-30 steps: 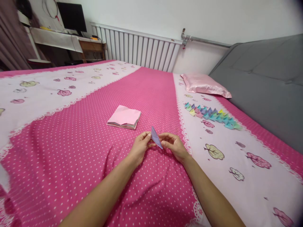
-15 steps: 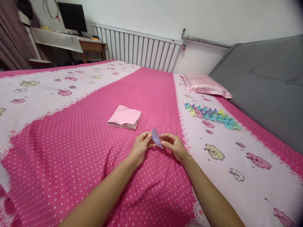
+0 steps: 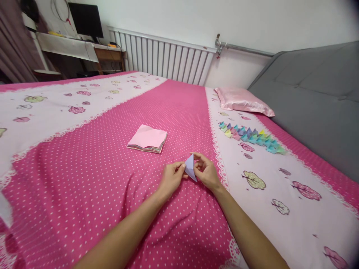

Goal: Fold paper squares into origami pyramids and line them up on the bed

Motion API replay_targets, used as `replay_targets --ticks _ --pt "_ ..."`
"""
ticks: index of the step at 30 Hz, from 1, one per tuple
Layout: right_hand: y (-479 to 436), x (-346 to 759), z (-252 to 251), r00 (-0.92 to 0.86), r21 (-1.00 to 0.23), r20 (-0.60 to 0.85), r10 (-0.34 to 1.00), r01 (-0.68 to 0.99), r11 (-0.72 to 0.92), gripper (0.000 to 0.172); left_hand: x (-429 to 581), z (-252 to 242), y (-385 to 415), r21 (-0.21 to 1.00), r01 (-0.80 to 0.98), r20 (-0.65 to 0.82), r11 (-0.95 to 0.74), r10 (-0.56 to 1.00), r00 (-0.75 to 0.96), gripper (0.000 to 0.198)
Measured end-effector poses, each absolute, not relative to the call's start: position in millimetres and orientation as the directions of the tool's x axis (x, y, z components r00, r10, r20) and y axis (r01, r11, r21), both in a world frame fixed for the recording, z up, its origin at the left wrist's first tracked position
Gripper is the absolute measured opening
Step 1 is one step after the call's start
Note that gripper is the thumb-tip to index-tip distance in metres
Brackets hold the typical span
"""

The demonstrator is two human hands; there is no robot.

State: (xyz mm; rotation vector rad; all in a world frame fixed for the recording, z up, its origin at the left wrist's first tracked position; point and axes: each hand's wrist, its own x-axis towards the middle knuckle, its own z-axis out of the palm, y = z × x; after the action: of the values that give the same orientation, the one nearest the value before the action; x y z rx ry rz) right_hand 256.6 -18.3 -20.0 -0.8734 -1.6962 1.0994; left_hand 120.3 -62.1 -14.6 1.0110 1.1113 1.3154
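Note:
A small folded piece of purple paper [image 3: 190, 167], pointed at top and bottom, is held between my two hands above the bed. My left hand [image 3: 173, 176] pinches its left side between thumb and fingers. On the other side, my right hand [image 3: 206, 171] is at the right edge, thumb low and fingertips near the upper point. A stack of square paper [image 3: 147, 136], pink on top, lies on the bedspread beyond my left hand. To the right sit rows of small folded paper pieces [image 3: 252, 136] in blue, purple, yellow, pink and green.
The bed's pink and white bedspread [image 3: 112, 179] spreads under everything. A pink pillow [image 3: 242, 101] rests by the grey padded headboard [image 3: 311, 89]. At the back are a white radiator [image 3: 162, 54], a desk [image 3: 67, 45] and a black monitor [image 3: 86, 20].
Both hands have shifted the purple paper slightly right and a little down. It has turned, showing a broader face. The stack and the rows of folded pieces have stayed put.

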Motion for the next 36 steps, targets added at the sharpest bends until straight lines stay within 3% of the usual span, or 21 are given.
replay_targets --ticks 9,18,23,29,33,36 --pt "-21.0 257.3 -17.9 -0.427 -0.93 0.316 0.847 0.04 0.367 0.035 120.3 -18.7 -62.4 0.998 -0.035 0.055 -0.051 0.993 0.1 0.027" --pt "-22.6 257.9 -15.5 -0.414 -0.779 0.467 0.781 0.225 0.585 0.037 121.5 -11.5 -68.5 0.971 0.092 0.205 -0.22 0.968 0.148 0.029" --pt "-26.1 255.4 -10.5 -0.443 -0.69 0.534 0.72 0.263 0.674 0.048 124.6 -16.6 -69.5 0.938 0.253 0.233 -0.238 0.971 0.051 0.019" --pt "-28.8 251.5 -11.3 -0.417 -0.703 0.554 0.72 0.229 0.673 0.042 129.2 -16.2 -74.9 0.852 0.422 0.358 -0.31 0.933 -0.039 0.021" --pt "-28.6 251.6 -13.7 -0.429 -0.774 0.505 0.749 0.161 0.613 0.036 129.6 -21.8 -72.7 0.855 0.439 0.348 -0.278 0.933 -0.088 0.028" --pt "-26.5 251.9 -14.5 -0.433 -0.773 0.515 0.74 0.139 0.619 0.036 127.8 -28.0 -67.0 0.92 0.32 0.289 -0.226 0.943 -0.164 0.038"
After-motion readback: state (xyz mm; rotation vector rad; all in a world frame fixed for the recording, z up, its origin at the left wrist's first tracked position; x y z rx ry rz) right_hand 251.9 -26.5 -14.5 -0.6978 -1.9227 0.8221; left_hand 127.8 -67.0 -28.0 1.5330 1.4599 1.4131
